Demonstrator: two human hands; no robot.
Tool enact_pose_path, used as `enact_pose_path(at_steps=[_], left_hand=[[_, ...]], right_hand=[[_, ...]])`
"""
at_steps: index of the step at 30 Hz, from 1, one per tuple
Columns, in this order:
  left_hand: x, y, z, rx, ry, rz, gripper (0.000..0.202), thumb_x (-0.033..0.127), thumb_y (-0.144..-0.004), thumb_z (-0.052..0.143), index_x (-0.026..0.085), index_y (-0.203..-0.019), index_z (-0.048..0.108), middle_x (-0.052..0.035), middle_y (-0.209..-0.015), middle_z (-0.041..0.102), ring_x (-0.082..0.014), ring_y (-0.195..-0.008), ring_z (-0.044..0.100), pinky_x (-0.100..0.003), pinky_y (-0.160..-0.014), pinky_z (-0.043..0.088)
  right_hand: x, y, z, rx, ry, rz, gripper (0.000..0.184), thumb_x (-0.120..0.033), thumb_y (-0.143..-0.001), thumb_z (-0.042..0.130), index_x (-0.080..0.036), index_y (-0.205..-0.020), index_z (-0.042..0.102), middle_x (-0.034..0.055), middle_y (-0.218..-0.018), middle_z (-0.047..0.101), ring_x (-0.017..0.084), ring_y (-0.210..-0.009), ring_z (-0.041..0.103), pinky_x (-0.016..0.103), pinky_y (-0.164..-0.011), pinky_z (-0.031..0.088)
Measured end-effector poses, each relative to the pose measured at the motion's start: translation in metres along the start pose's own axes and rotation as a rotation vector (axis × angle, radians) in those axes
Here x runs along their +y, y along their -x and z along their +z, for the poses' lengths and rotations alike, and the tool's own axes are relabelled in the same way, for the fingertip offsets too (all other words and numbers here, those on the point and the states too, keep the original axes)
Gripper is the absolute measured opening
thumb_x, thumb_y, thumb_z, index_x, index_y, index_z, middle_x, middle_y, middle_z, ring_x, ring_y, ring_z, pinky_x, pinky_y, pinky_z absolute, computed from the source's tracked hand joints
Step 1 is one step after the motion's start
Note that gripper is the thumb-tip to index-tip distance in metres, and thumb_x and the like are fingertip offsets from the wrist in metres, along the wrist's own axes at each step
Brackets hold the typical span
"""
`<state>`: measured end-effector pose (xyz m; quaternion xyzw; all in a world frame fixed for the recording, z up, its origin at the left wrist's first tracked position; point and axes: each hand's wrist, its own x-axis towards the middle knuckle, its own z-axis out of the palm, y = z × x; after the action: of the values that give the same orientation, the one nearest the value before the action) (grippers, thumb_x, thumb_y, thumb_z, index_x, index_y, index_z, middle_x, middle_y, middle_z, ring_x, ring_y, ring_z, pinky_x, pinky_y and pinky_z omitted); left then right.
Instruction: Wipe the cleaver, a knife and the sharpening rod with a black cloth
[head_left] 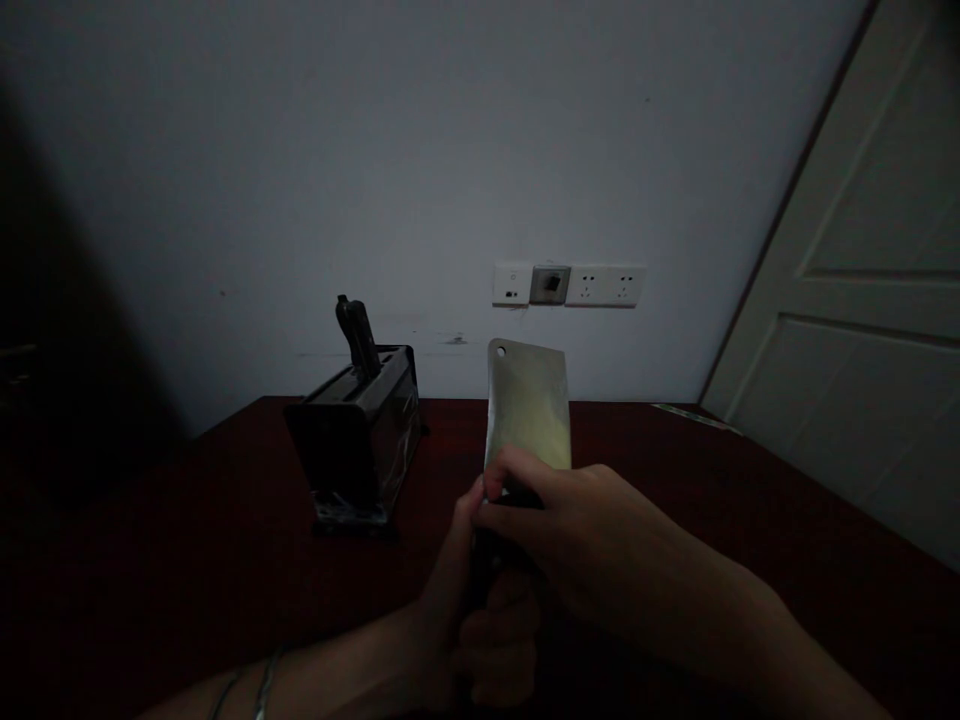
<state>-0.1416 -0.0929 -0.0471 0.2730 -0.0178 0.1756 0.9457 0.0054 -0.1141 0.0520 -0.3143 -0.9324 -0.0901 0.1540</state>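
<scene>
A steel cleaver (526, 405) stands blade-up in front of me, its dark handle hidden inside my hands. My right hand (577, 530) is closed over the top of the handle, thumb and forefinger at the base of the blade. My left hand (480, 630) is wrapped round the handle below it, a thin bracelet on that wrist. To the left on the dark red table (187, 560) stands a black knife block (360, 440) with one dark-handled knife (358, 335) sticking out of its top.
A grey wall rises behind the table, with a row of white sockets (570, 285) low on it. A pale panelled door (862, 330) stands at the right. The room is dim, and the far left is in deep shadow.
</scene>
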Motion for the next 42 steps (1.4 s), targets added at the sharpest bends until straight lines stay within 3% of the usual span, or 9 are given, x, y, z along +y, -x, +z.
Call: enact_pose_path(at_steps=[5,13,19,22,26,29,36,42], left_hand=[[0.001,0.002,0.007,0.023,0.015,-0.045,0.068,0.072,-0.078,0.028,0.017,-0.043,0.047,0.0039,-0.029,0.031,-0.0068,-0.021,0.023,-0.02,-0.027,0.02],[0.0,0.003,0.011,-0.102,0.032,-0.008,0.067,0.073,-0.076,0.031,0.017,-0.044,0.048,0.0042,-0.029,0.03,-0.0065,-0.02,0.021,-0.02,-0.026,0.019],[0.002,0.005,0.018,0.04,0.051,-0.013,0.073,0.074,-0.078,0.02,0.017,-0.043,0.048,0.0038,-0.028,0.029,-0.0067,-0.019,0.02,-0.02,-0.026,0.019],[0.0,0.005,0.019,0.079,0.02,-0.012,0.071,0.075,-0.076,0.024,0.017,-0.04,0.044,0.0042,-0.027,0.027,-0.0063,-0.019,0.018,-0.019,-0.026,0.017],[-0.003,0.004,0.019,0.072,-0.016,-0.054,0.069,0.077,-0.071,0.033,0.018,-0.037,0.039,0.0039,-0.025,0.027,-0.0059,-0.019,0.018,-0.02,-0.025,0.019],[-0.003,0.003,0.02,0.023,-0.015,-0.076,0.067,0.075,-0.071,0.038,0.018,-0.036,0.04,0.0041,-0.025,0.027,-0.0064,-0.019,0.019,-0.02,-0.025,0.021],[-0.001,0.004,0.024,0.088,-0.079,0.025,0.068,0.073,-0.075,0.032,0.019,-0.035,0.038,0.0041,-0.023,0.025,-0.0064,-0.019,0.016,-0.021,-0.025,0.021],[-0.003,0.003,0.024,-0.035,0.006,-0.071,0.064,0.072,-0.07,0.044,0.018,-0.036,0.04,0.0047,-0.024,0.026,-0.0056,-0.019,0.018,-0.019,-0.025,0.021]], right_hand=[[-0.002,0.001,-0.002,-0.015,-0.057,0.019,0.03,-0.011,-0.083,0.048,-0.023,-0.109,0.057,0.002,-0.102,0.057,0.01,-0.066,0.054,0.023,-0.054,0.041],[-0.006,0.003,-0.007,0.04,-0.197,-0.032,0.02,-0.014,-0.087,0.046,-0.018,-0.103,0.057,0.0022,-0.091,0.066,0.01,-0.063,0.058,0.02,-0.053,0.043],[-0.006,0.01,-0.01,0.01,-0.203,0.12,0.02,-0.005,-0.079,0.052,-0.019,-0.093,0.055,-0.0018,-0.073,0.066,0.01,-0.055,0.059,0.02,-0.048,0.039],[-0.009,0.007,-0.008,0.014,-0.233,0.106,0.016,-0.008,-0.082,0.049,-0.018,-0.094,0.053,-0.0005,-0.074,0.066,0.01,-0.057,0.059,0.019,-0.049,0.04],[-0.012,0.003,-0.007,0.023,-0.258,0.055,0.008,-0.013,-0.085,0.048,-0.017,-0.089,0.052,0.0008,-0.074,0.065,0.011,-0.058,0.059,0.02,-0.05,0.04],[-0.011,0.007,-0.012,-0.009,-0.243,0.112,0.016,-0.007,-0.08,0.05,-0.019,-0.091,0.054,-0.0003,-0.073,0.066,0.011,-0.056,0.059,0.02,-0.049,0.039],[-0.01,0.008,-0.014,0.017,-0.254,0.121,0.016,-0.009,-0.082,0.049,-0.018,-0.093,0.054,0.0,-0.073,0.066,0.011,-0.058,0.06,0.021,-0.05,0.04],[-0.013,0.005,-0.015,-0.01,-0.204,0.091,0.012,-0.011,-0.082,0.052,-0.018,-0.091,0.053,-0.0003,-0.074,0.067,0.011,-0.059,0.061,0.02,-0.05,0.041]])
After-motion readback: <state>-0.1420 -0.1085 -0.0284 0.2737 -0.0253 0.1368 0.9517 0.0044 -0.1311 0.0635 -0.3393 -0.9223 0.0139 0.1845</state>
